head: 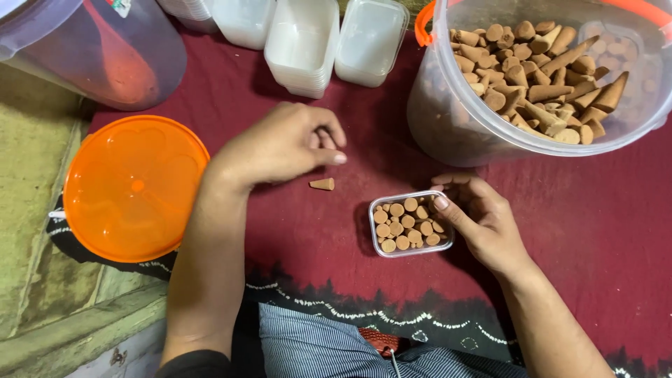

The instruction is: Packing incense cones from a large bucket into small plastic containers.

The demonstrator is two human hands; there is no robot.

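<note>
Maroon cloth (280,231) on floor; small clear box (411,224) of upright brown cones sits mid-cloth, right hand (483,220) gripping its far edge. Left hand (283,143) loosely curled, empty, just above a stray cone (323,184). Filling step; next needs pinching that cone into the box.

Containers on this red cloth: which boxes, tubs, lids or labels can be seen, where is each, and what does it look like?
Small clear box: by the right hand, rectangular, packed with brown cones.
Clear bucket: top right, round, orange handle, heaped with cones.
Orange lid: left, round, translucent.
Stacked empty boxes: top centre, white, rectangular.
Tinted tub: top left, with a small label on it.
Loose cone: below the left hand.
</note>
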